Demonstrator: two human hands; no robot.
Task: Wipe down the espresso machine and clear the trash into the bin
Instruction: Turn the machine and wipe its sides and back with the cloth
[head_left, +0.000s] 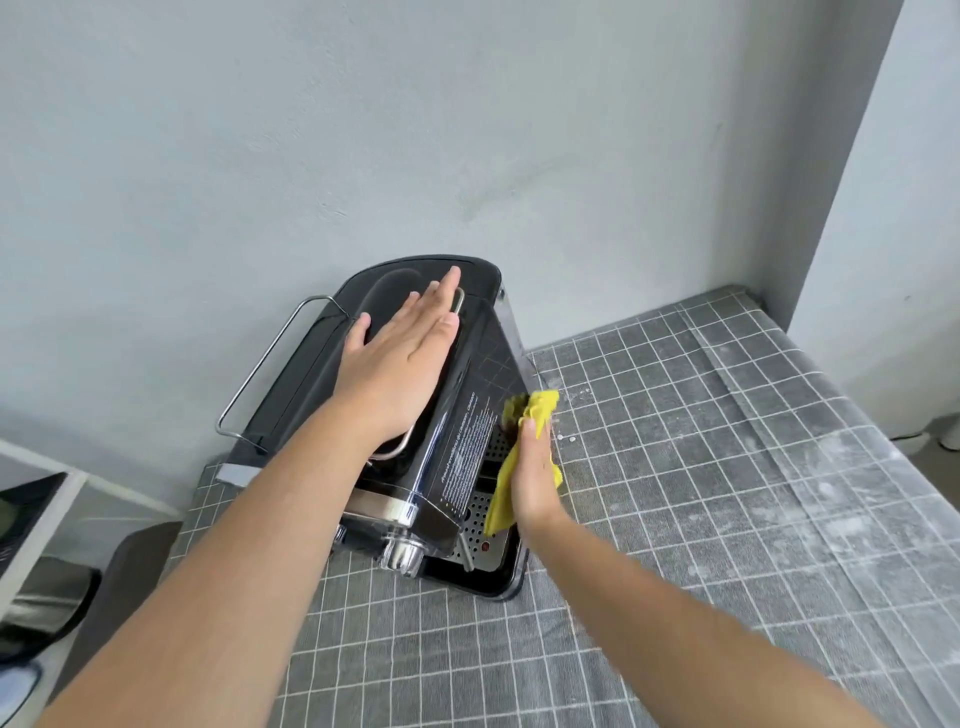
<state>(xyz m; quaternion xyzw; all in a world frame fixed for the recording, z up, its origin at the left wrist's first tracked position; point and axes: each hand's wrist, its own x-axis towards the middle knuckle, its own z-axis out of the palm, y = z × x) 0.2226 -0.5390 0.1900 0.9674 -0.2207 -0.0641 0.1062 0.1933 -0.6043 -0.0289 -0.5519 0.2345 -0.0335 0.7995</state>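
A black espresso machine (467, 384) with chrome trim stands against the wall on a grey checked tablecloth. My left hand (400, 358) lies flat on its top, fingers spread, holding nothing. My right hand (535, 473) presses a yellow cloth (519, 457) against the machine's right side, just above the perforated metal drip tray (478, 545). The cloth hangs partly below my palm.
The table (701, 493) runs to the right with white dust and a few crumbs near the machine. A grey wall is close behind. A white shelf edge (52, 499) and a dark object (47, 603) sit at the lower left, below table level.
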